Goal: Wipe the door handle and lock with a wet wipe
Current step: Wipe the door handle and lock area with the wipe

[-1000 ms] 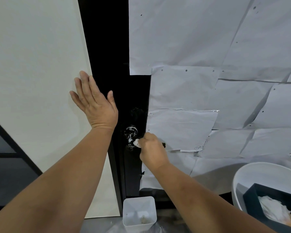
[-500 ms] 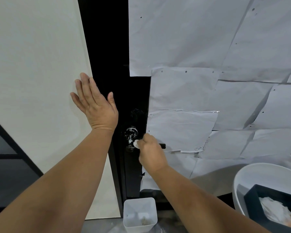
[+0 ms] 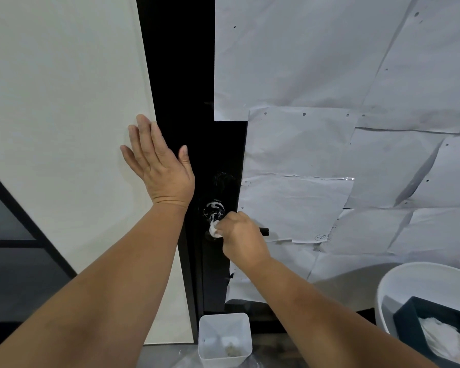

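A black door (image 3: 186, 88) stands ahead, mostly covered with white paper sheets (image 3: 316, 75). On it sits a round black lock (image 3: 214, 208) smeared with white foam or streaks. Just below is the black lever handle (image 3: 264, 231), only its right tip showing. My right hand (image 3: 242, 239) is closed over the handle and presses a bunched white wet wipe (image 3: 214, 229) against the lock's lower edge. My left hand (image 3: 158, 163) lies flat, fingers spread, on the white wall and door frame left of the lock.
A small white plastic bin (image 3: 225, 338) stands on the floor under the handle. At the lower right a round white tub (image 3: 414, 277) holds a dark tray (image 3: 406, 314) with crumpled white wipes. A dark glass panel (image 3: 8, 261) sits at the lower left.
My right hand with the wipe has shifted slightly around the lock's lower edge. My left hand stays flat on the wall.
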Demonstrator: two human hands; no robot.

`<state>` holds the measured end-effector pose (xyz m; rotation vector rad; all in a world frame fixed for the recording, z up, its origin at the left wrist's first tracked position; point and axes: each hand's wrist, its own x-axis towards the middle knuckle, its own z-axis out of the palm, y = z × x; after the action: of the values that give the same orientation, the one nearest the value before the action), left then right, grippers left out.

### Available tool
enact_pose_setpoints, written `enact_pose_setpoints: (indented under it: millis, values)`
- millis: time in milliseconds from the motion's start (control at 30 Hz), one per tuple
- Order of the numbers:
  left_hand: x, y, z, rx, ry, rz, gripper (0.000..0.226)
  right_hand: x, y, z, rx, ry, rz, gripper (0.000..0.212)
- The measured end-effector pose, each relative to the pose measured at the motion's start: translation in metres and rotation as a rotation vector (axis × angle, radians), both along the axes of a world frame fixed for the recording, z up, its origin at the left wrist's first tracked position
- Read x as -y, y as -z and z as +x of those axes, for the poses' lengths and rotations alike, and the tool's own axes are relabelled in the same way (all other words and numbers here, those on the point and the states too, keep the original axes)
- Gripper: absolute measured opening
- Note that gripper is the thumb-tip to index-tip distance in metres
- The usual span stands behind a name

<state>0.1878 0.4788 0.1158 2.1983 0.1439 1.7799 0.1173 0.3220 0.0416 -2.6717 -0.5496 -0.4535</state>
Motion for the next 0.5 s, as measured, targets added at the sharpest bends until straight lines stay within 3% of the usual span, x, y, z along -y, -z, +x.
enact_pose_setpoints:
  millis: [100, 367, 500]
  values:
    - [0.0, 0.0, 0.0, 0.002, 0.006, -0.002, 0.056, 0.005, -0.004, 0.006, -0.001, 0.053, 0.022, 0.024]
    - [0.0, -0.001, 0.0, -0.008, 0.017, -0.008, 0.056, 0.0, -0.001, -0.004, 0.018, -0.098, -0.007, 0.039]
    - [0.0, 0.0, 0.0, -0.006, 0.017, -0.005, 0.056, 0.01, 0.002, 0.002, 0.021, -0.038, 0.036, 0.04]
